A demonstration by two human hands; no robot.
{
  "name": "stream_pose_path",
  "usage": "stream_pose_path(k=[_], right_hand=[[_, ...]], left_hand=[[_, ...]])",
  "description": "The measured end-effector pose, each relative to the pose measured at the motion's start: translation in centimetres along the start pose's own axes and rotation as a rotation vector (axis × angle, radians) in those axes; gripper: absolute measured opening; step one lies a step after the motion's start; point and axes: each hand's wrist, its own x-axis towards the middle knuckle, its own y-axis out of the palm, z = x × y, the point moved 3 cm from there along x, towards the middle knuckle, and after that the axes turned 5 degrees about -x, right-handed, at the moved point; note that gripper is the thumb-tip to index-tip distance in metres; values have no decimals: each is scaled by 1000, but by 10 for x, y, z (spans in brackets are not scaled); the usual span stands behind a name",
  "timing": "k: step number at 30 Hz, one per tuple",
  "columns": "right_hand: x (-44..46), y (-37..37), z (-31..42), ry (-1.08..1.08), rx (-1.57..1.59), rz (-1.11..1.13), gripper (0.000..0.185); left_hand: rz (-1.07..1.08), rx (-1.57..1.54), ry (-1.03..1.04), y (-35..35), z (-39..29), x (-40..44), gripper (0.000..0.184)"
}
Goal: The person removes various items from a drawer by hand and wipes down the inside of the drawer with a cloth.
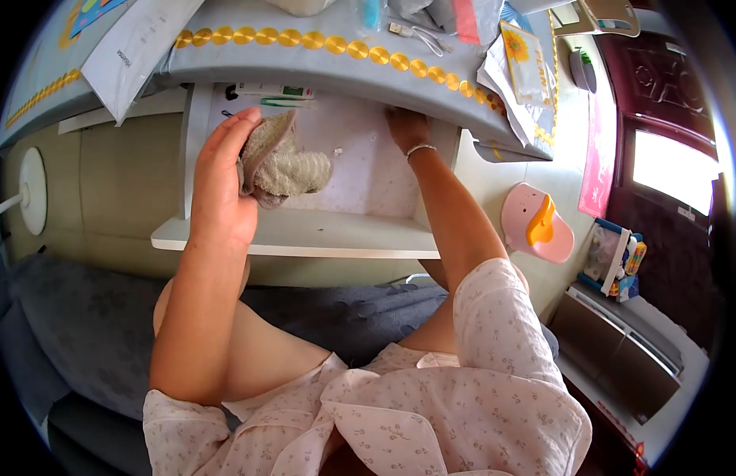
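A white drawer (360, 186) stands pulled out under a table with a grey cloth. My left hand (228, 186) is over the drawer's left side, closed on a crumpled grey-green cloth (285, 163). My right hand (406, 128) reaches into the drawer's back right part, beneath the table edge. Its fingers are in shadow and partly hidden, so whether it holds anything cannot be seen. Near the back left of the drawer lie a green-and-white package (287, 95) and a small dark item. A tiny pale scrap (338, 151) sits on the drawer bottom.
On the grey tablecloth (304, 59) with gold discs are a white cable (419, 36), plastic bags and papers. A white sheet (130, 59) overhangs at the left. A pink seat (534, 222) stands on the floor at the right. The drawer front lies above my lap.
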Motion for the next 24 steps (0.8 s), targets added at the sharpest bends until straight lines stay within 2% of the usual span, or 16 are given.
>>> stream_pose_path(k=[2,3,5,6,9,11,15,18,20,24], right_hand=[[-19,-14,3,56,123,282,43],[-29,-24,5,56,117,277,43],[-47,-45,15,-126,231,84,49],[-53,-48,17,-128,231,82,49],[-70,-58,19,-86,360,197,57],[-74,-69,13,65,640,323,58],[-75,-65,0,188,649,320,61],[-76,-51,-6,155,478,214,62],[-77,-41,-7,230,406,113,59],[-67,-11,-27,330,405,289,59]], left_hand=[[22,-15,-14,3,-1,0,18],[14,-4,-20,3,-1,0,19],[9,6,-21,2,-1,-1,19],[11,12,-14,2,-2,-1,19],[12,12,-11,-2,-3,-3,19],[16,1,-14,-3,-4,-3,19],[-3,-27,-28,-7,-6,3,17],[-1,-30,-14,-6,-7,4,17],[4,-22,5,-7,-8,5,17],[-2,-39,-11,-8,-7,8,20]])
